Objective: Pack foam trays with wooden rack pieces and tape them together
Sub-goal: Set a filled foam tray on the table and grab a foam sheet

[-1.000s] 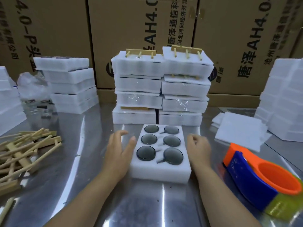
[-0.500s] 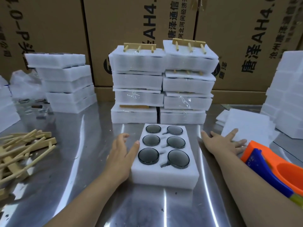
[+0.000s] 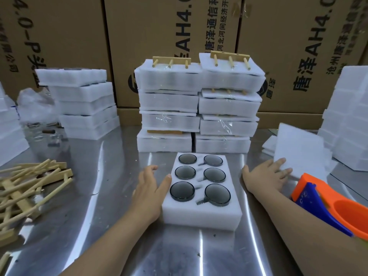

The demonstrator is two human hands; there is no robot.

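Observation:
A white foam tray (image 3: 201,215) with six round wells holding dark glass cups lies on the steel table in front of me. My left hand (image 3: 149,194) rests open against the tray's left side, thumb along its top edge. My right hand (image 3: 266,176) reaches right, its straight fingers lying on the near corner of a thin white foam sheet (image 3: 300,150), which looks blurred and tilted up. A pile of wooden rack pieces (image 3: 25,188) lies at the left. An orange and blue tape dispenser (image 3: 326,208) sits at the right, beside my right forearm.
Two stacks of taped foam packs (image 3: 197,108), each with a wooden rack on top, stand right behind the tray. More foam trays are stacked at the left (image 3: 79,102) and far right (image 3: 350,120). Cardboard boxes (image 3: 171,26) wall off the back.
My right hand left the tray's right side and moved out right onto the foam sheet, which has since shifted and tilted up. My left hand stayed at the tray.

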